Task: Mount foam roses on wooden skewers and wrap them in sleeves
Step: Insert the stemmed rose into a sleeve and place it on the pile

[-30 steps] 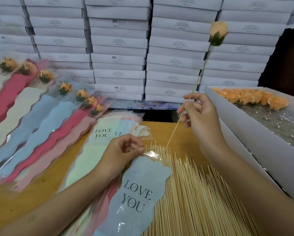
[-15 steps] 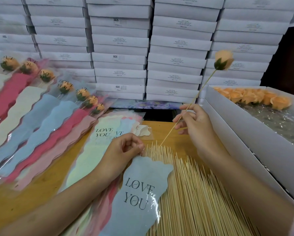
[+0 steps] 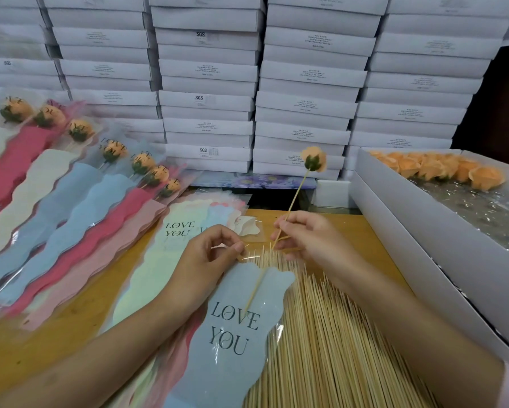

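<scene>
Far left: finished wrapped roses (image 3: 79, 172), fanned clear of the work. Near centre: left hand (image 3: 209, 260) pinches the pale blue "LOVE YOU" plastic sleeve (image 3: 232, 334) at its top, likely holding its mouth open. Right hand (image 3: 309, 237) pinches the thin wooden skewer (image 3: 294, 198) bearing a peach foam rose (image 3: 314, 159), its lower end apparently inside the sleeve. Right: white cardboard box (image 3: 424, 231) of loose roses, kept near.

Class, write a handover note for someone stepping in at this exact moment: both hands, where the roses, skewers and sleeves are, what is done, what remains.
Left hand pinches the mouth of the blue sleeve, top of the sleeve stack.
Right hand holds the skewer with a rose mounted; its lower end lies on the blue sleeve, seemingly entering.
Done: seven wrapped roses fanned at left.
Left: slide this one in, then continue with loose roses in the box and spare skewers beside it.
</scene>
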{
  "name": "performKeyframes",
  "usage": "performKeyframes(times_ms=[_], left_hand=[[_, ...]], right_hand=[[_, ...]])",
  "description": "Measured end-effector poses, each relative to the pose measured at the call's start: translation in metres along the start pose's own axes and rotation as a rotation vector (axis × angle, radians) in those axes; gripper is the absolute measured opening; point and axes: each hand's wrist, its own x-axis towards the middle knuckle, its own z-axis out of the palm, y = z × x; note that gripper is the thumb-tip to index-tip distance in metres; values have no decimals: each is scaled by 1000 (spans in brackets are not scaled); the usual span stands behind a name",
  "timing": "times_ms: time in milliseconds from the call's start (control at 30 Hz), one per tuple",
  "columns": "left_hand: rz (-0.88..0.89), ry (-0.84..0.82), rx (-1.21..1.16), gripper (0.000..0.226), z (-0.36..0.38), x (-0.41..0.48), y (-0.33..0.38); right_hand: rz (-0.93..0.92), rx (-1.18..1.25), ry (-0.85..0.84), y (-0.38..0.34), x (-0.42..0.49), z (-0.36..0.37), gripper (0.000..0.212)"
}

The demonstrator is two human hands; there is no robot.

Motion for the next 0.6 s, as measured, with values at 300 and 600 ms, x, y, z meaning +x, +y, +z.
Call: performKeyframes(times_ms=[300, 600], left_hand=[[-44, 41, -2, 8, -1, -4, 5], [-338, -136, -501, 47, -4, -2, 3]], right_hand=[[82, 68, -96, 0, -4, 5, 9], [-70, 75, 66, 2, 6, -8, 13]])
